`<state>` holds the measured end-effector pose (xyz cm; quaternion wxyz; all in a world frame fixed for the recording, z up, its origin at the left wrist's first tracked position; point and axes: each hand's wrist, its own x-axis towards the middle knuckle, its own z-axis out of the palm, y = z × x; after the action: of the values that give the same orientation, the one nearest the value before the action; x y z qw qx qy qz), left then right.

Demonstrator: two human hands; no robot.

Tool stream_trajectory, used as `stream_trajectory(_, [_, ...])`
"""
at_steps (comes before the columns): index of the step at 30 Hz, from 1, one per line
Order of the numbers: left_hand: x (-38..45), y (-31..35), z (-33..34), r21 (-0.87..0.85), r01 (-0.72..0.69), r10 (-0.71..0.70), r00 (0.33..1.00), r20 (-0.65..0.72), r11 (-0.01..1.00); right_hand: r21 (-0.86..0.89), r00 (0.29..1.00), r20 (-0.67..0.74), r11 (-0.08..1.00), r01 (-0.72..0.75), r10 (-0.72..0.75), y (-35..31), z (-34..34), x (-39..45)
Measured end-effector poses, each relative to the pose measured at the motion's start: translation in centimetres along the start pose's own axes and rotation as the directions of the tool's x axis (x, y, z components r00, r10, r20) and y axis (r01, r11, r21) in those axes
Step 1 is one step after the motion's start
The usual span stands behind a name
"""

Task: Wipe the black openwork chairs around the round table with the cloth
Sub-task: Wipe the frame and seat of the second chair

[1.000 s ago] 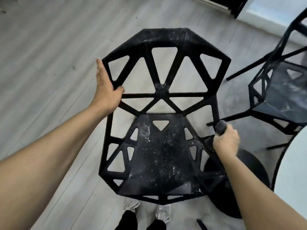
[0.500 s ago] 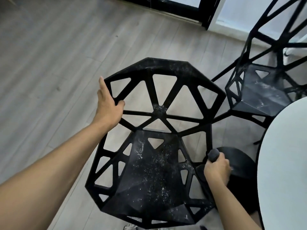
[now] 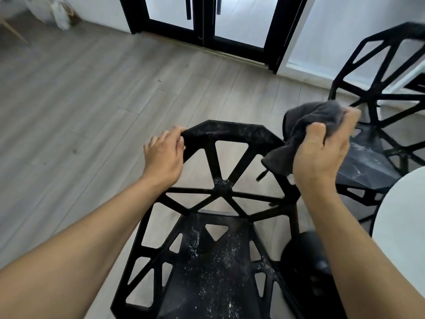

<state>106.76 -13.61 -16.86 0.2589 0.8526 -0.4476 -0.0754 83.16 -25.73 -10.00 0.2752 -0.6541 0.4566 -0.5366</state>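
Black plastic openwork chair (image 3: 224, 187) (seat speckled white) stands on the grey plank floor (image 3: 92, 100). The left hand (image 3: 163, 155) grips the backrest's top left corner; the right hand (image 3: 322, 155) clutches a bunched dark grey cloth (image 3: 308, 132) over its top right corner.

Open floor (image 3: 96, 93) left of and behind the chair (image 3: 224, 134); on its right, a second chair (image 3: 377, 97), the table edge (image 3: 404, 226) and the table's black base (image 3: 305, 256) crowd close.
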Motion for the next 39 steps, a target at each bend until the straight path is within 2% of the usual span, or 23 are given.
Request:
stream_trajectory(2, [0.2,-0.7,0.1,-0.064,-0.016,0.016,1.000,-0.004,0.998,-0.073,0.984,-0.032,0.982,0.173,-0.175,-0.8,1.5,2.2])
stream_trajectory(3, [0.4,-1.0,0.1,-0.093,-0.018,0.019,1.000,0.010,0.995,-0.158,0.968,0.015,0.955,0.251,-0.252,-0.5,2.2,2.9])
stream_trajectory(5, [0.5,-1.4,-0.1,-0.118,-0.020,0.023,0.999,0.025,0.993,-0.309,0.893,0.305,0.852,0.423,-0.332,1.3,3.6,2.9])
stream_trajectory(7, [0.6,-1.6,-0.2,-0.113,-0.015,0.016,1.000,0.010,0.994,-0.368,0.727,0.606,0.696,0.616,-0.323,3.6,4.3,1.9])
stream_trajectory(9, [0.5,-1.7,-0.2,-0.102,0.001,0.000,1.000,0.010,0.995,-0.346,0.618,0.724,0.613,0.711,-0.308,4.8,4.0,1.7])
stream_trajectory(10, [0.5,-1.7,-0.1,-0.104,0.009,-0.007,1.000,0.014,0.995,-0.311,0.588,0.751,0.625,0.716,-0.301,4.9,3.8,2.0])
stream_trajectory(12, [0.4,-1.8,0.0,-0.119,0.019,-0.017,1.000,0.019,0.993,-0.206,0.564,0.771,0.721,0.662,-0.297,4.6,3.2,2.7])
stream_trajectory(15, [0.4,-1.8,-0.1,-0.145,0.032,-0.032,0.999,0.007,0.989,-0.165,0.617,0.721,0.785,0.597,-0.317,4.8,4.2,3.4])
stream_trajectory(17, [0.5,-1.7,-0.1,-0.158,0.048,-0.044,0.999,0.031,0.986,-0.240,0.618,0.722,0.724,0.646,-0.312,4.6,5.7,3.5])
stream_trajectory(21, [0.8,-1.6,-0.2,-0.161,0.054,-0.043,0.997,0.068,0.986,-0.257,0.481,0.788,0.505,0.824,-0.384,2.5,10.2,2.2])
stream_trajectory(24, [1.1,-2.0,-0.3,-0.196,0.037,-0.024,0.997,0.071,0.980,-0.188,0.378,0.820,0.421,0.887,-0.431,0.2,14.8,0.2])
stream_trajectory(26, [1.3,-2.5,-0.3,-0.220,0.013,0.000,0.998,0.057,0.975,-0.163,0.345,0.815,0.387,0.908,-0.466,-0.4,16.5,-0.5])
stream_trajectory(29, [1.1,-3.0,0.0,-0.180,-0.033,0.038,0.999,0.022,0.983,-0.135,0.334,0.776,0.376,0.917,-0.536,0.5,15.3,-0.1])
stream_trajectory(30, [1.0,-3.0,0.0,-0.176,-0.033,0.037,0.999,0.019,0.984,-0.148,0.354,0.768,0.390,0.909,-0.533,1.1,14.1,0.4])
stream_trajectory(32, [1.1,-2.8,0.2,-0.184,-0.025,0.029,0.999,0.017,0.983,-0.237,0.465,0.736,0.455,0.858,-0.492,3.1,10.6,2.1])
stream_trajectory(35, [1.0,-2.6,0.3,-0.169,-0.019,0.021,1.000,0.008,0.985,-0.362,0.644,0.681,0.603,0.710,-0.349,6.6,3.8,3.3])
stream_trajectory(37, [0.8,-2.4,0.4,-0.150,-0.013,0.015,1.000,0.007,0.989,-0.425,0.706,0.654,0.641,0.639,-0.270,7.9,1.0,2.7])
stream_trajectory(39, [0.7,-2.2,0.4,-0.131,0.002,-0.001,1.000,0.010,0.991,-0.465,0.745,0.626,0.657,0.594,-0.230,8.1,1.0,2.0])
